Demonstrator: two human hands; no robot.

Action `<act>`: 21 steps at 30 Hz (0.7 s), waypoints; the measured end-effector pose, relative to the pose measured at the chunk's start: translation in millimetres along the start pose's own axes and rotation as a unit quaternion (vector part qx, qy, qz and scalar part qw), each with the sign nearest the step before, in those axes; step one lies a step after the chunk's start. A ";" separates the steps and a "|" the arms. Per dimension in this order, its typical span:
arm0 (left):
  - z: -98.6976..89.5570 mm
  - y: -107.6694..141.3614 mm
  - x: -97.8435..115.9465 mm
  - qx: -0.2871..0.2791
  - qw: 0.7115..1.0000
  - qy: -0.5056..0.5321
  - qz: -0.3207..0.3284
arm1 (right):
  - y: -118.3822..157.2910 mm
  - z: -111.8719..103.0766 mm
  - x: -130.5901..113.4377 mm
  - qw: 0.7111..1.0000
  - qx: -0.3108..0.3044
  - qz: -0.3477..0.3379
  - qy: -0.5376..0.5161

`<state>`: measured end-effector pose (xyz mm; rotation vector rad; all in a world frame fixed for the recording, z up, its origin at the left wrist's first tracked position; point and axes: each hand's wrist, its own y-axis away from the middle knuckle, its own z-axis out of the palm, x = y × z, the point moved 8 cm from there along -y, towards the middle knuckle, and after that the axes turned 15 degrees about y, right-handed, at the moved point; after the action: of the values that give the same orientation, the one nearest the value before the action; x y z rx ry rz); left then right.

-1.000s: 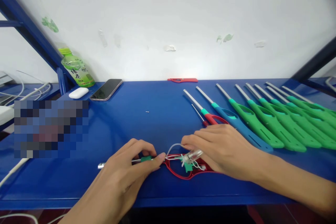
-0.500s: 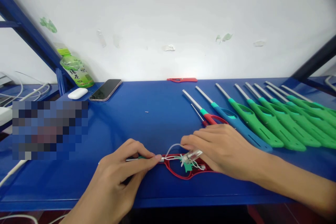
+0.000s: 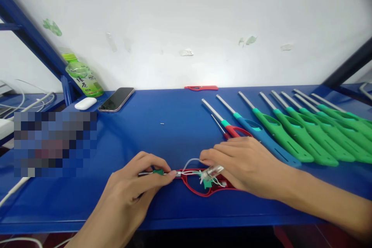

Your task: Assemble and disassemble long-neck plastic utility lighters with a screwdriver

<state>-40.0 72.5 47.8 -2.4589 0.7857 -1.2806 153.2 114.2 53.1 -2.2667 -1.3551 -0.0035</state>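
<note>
A long-necked gas lighter lies with its red half-shell [image 3: 198, 193] open near the front of the blue table. White wires, a green trigger piece [image 3: 207, 183] and a clear fuel tank [image 3: 213, 171] with a thin hose show in it. My left hand [image 3: 139, 180] pinches the lighter's metal neck where it meets the shell, beside a green collar [image 3: 158, 171]. Over the handle end, my right hand [image 3: 238, 161] is curled round the lighter, fingertips at the hose; its thumb is hidden.
To the right lie a screwdriver [image 3: 219, 126], a red lighter [image 3: 232, 130], a blue lighter [image 3: 255, 130] and several green lighters [image 3: 293, 133]. A red shell half [image 3: 203, 88] rests by the wall. A tiny screw [image 3: 162, 124], phone [image 3: 117, 99], white case [image 3: 85, 103] and bottle [image 3: 84, 75] are further left.
My left hand has shifted slightly on the lighter's neck, and more of the green collar shows behind its fingers. The right hand has hardly moved.
</note>
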 end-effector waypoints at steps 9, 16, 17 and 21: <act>-3.0 -4.1 10.5 0.012 0.999 -0.027 0.035 | -0.7 1.9 -0.2 1.000 -0.025 0.000 0.000; -1.5 -1.5 0.3 0.014 1.000 0.009 0.018 | 0.5 3.5 -0.1 0.999 -0.031 0.001 -0.004; -0.4 -1.2 -2.0 0.014 1.000 0.016 0.018 | 0.6 3.8 -0.1 0.999 -0.034 0.001 -0.004; 2.3 -1.5 -5.7 0.004 0.999 0.024 0.030 | 0.4 5.1 0.4 0.999 -0.043 -0.002 -0.002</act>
<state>-40.3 76.9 43.2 -2.3885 0.8582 -1.3220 152.4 116.5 48.6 -2.3352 -1.3868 -0.0583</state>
